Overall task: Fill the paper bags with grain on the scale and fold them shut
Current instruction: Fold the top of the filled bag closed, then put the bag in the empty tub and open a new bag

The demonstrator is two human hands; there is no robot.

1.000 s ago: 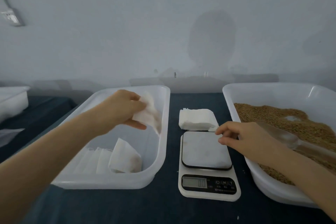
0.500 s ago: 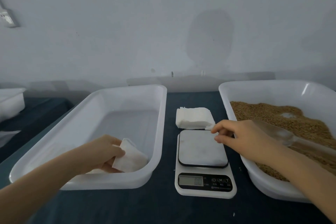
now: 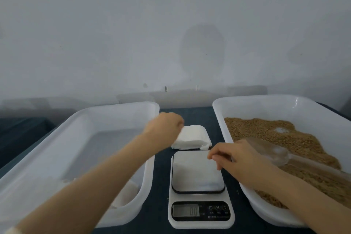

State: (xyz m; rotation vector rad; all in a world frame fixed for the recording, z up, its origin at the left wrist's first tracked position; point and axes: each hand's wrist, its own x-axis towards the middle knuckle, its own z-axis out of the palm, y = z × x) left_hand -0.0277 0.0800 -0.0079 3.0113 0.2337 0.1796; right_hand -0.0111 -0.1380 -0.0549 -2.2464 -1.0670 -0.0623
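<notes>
Has dropped the filled bag [image 3: 126, 194] into the left tray [image 3: 148, 178] and swung the left hand [image 3: 163, 125] across to the stack of paper bags [image 3: 192, 137], just beyond the right hand [image 3: 234, 159]. Cannot tell through the blur whether the left hand grips a bag or only touches the stack. Keeps the right hand loosely curled, holding nothing, over the bare scale [image 3: 197, 174]. Suggests one bag finished; next calls for a fresh bag on the scale, then grain [image 3: 266, 131] by the scoop [image 3: 269, 151] right of that hand
</notes>
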